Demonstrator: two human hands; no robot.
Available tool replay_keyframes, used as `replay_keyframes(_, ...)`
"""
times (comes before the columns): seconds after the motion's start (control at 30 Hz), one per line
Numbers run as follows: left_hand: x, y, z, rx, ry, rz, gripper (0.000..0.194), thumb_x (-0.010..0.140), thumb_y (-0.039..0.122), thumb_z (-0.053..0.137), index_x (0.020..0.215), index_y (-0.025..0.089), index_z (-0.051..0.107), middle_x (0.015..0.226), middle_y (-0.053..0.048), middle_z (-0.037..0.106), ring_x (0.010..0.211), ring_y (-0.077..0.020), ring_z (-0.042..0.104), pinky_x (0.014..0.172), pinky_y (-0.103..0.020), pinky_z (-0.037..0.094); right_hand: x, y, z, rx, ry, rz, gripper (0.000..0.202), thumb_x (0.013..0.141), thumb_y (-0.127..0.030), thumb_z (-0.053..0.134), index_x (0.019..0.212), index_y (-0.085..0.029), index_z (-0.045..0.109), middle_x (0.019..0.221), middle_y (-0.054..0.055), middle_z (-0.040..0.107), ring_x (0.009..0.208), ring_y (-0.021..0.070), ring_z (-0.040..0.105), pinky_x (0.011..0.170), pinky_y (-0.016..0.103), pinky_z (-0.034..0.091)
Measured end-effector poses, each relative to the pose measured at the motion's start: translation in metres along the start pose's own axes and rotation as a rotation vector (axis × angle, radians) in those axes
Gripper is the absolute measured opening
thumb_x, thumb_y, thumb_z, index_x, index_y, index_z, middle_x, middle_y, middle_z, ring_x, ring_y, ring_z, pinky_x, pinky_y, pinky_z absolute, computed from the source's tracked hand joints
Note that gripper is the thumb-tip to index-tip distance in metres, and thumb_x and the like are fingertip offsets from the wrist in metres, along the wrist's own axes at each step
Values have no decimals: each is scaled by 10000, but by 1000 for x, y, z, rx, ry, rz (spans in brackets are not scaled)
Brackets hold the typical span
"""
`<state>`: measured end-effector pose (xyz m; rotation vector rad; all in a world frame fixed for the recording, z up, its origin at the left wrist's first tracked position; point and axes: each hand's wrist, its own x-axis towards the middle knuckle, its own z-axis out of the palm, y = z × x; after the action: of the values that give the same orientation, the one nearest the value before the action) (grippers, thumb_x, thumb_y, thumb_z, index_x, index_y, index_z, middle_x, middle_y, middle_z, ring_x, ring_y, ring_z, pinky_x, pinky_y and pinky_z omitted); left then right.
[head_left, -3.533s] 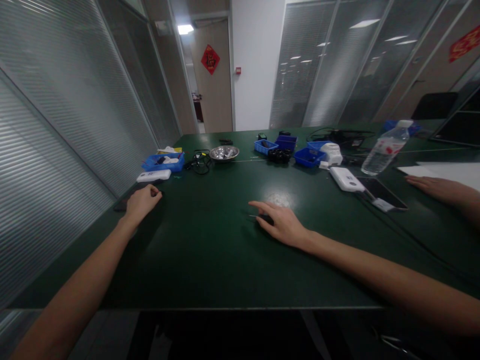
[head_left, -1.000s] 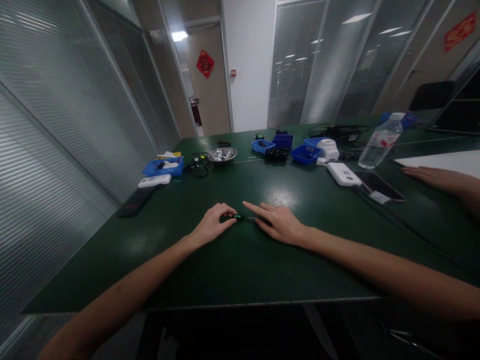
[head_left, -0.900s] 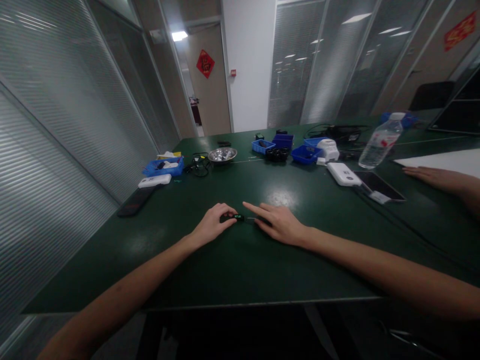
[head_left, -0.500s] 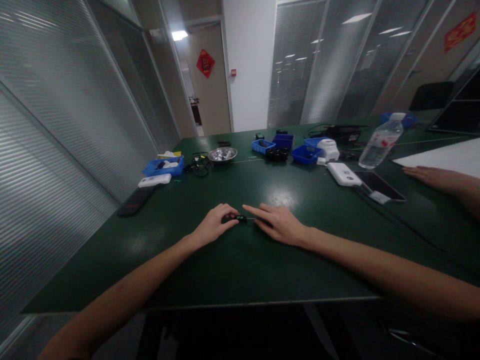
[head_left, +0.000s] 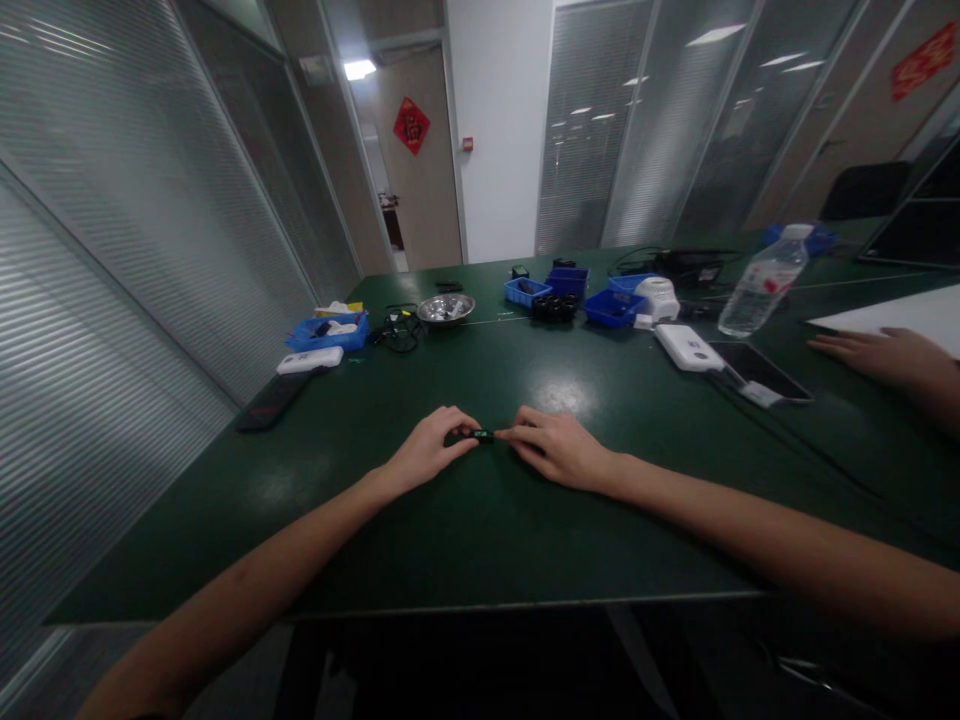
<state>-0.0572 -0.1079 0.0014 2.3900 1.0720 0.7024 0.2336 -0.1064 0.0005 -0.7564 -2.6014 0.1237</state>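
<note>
A small black device with a lit greenish display (head_left: 482, 436) lies low over the green table (head_left: 450, 540), between my two hands. My left hand (head_left: 435, 444) grips its left end between thumb and fingers. My right hand (head_left: 559, 446) is at its right end, with the index fingertip touching or almost touching it and the fingers drawn together. Whatever my right fingers pinch is hidden or too small to make out.
Behind stand a metal bowl (head_left: 446, 309), blue trays (head_left: 613, 308) and a blue basket (head_left: 326, 332). A bottle (head_left: 765, 282), a white power bank (head_left: 688, 348) and a phone (head_left: 761, 370) lie right, near another person's hand (head_left: 885, 352). A black phone (head_left: 274, 402) is left.
My right index finger has come down from its raised, outstretched pose to the device's right end. My left hand has barely moved. The other person's hand and the white sheet have shifted slightly right.
</note>
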Motion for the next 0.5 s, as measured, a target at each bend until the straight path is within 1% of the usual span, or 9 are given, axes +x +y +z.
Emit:
replay_keyframes(0.23, -1, 0, 1, 6, 2, -8, 223, 1025, 372, 636, 1185, 240, 719, 1092, -57, 691, 1027, -232, 609, 891, -377, 492, 1, -2, -2, -9, -16, -1, 345, 1092, -267, 473, 1343, -196, 698, 1095, 91, 642, 820, 170, 624, 693, 291, 486)
replay_keyframes(0.5, -1, -2, 1, -19, 2, 10, 205, 1024, 350, 645, 1175, 241, 732, 1079, -48, 695, 1016, -222, 617, 899, -371, 483, 0, -2, 2, -16, -13, -15, 365, 1109, -265, 450, 1401, -201, 660, 1120, 100, 637, 853, 181, 635, 716, 304, 502)
